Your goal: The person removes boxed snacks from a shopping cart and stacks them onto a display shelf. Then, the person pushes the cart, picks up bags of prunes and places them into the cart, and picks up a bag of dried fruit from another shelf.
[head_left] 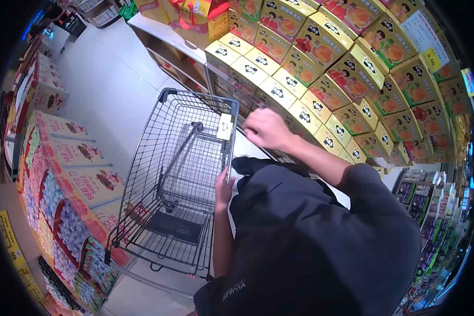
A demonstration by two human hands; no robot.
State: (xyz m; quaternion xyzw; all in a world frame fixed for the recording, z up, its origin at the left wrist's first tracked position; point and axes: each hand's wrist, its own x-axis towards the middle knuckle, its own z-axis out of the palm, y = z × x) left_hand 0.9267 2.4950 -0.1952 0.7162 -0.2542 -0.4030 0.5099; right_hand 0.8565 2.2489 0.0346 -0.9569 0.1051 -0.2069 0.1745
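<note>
A black wire shopping cart [181, 129] stands before me, its basket showing bare mesh and a dark panel at the lower end. My left hand [224, 188] is closed on the cart's near side rim. Farther up, my right hand [268, 129] is beside the cart, apart from its rim, with fingers curled and nothing visible in them. A yellow and white card [225, 126] is fixed to the cart near its upper right corner.
Stacked gold boxes [300, 113] fill the right side, with a price sign [424, 39]. Pink-edged cartons [84, 152] and bins of wrapped goods [71, 229] line the left. Pale tiled floor [105, 68] runs between them. Another shelf of packages [426, 205] is at far right.
</note>
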